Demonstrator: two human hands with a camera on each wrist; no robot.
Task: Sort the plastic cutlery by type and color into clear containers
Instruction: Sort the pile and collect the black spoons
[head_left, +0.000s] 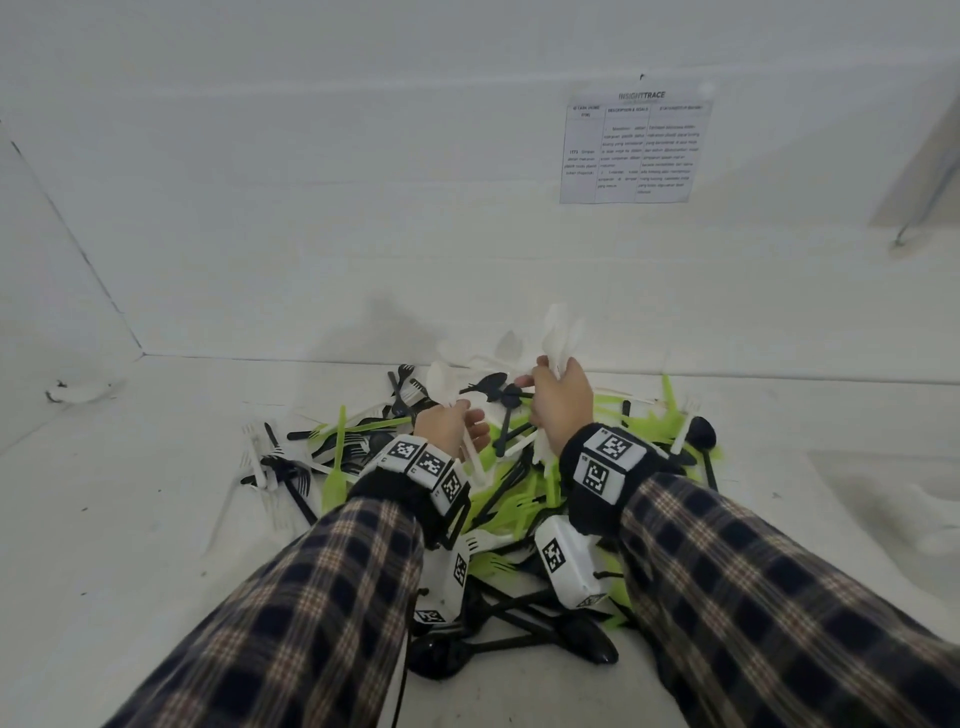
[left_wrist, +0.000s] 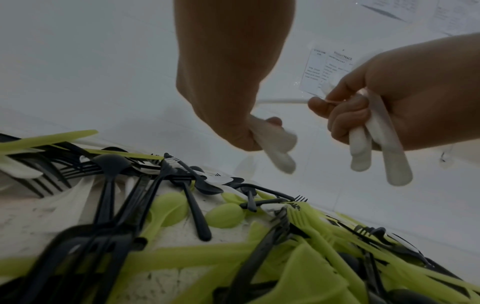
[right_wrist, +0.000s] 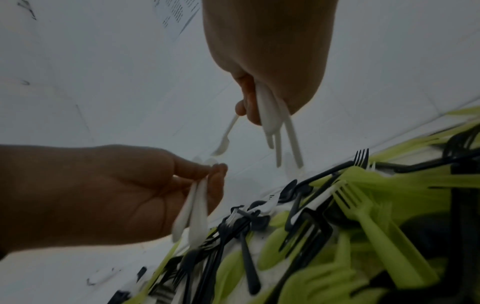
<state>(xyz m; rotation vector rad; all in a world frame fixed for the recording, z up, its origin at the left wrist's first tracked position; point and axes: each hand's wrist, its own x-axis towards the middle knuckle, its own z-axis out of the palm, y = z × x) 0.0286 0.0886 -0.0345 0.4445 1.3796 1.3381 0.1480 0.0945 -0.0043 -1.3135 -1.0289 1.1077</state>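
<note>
A mixed pile of black, lime-green and white plastic cutlery (head_left: 519, 483) lies on the white surface. My left hand (head_left: 464, 417) hovers over the pile's middle and pinches two white pieces (right_wrist: 194, 209), their handles hanging down. My right hand (head_left: 543, 375) is just right of it, a little farther back, and grips a bunch of white cutlery (head_left: 557, 332) that sticks up past the fingers. In the left wrist view the left hand (left_wrist: 259, 131) holds its white pieces (left_wrist: 279, 150) beside the right hand (left_wrist: 345, 115) and its white handles (left_wrist: 376, 148). No clear container is in view.
A white wall rises right behind the pile, with a printed sheet (head_left: 635, 148) taped to it. A side wall closes off the left. Black forks and white forks (head_left: 275, 462) spread out at the pile's left edge, and black spoons (head_left: 519, 644) lie nearest me.
</note>
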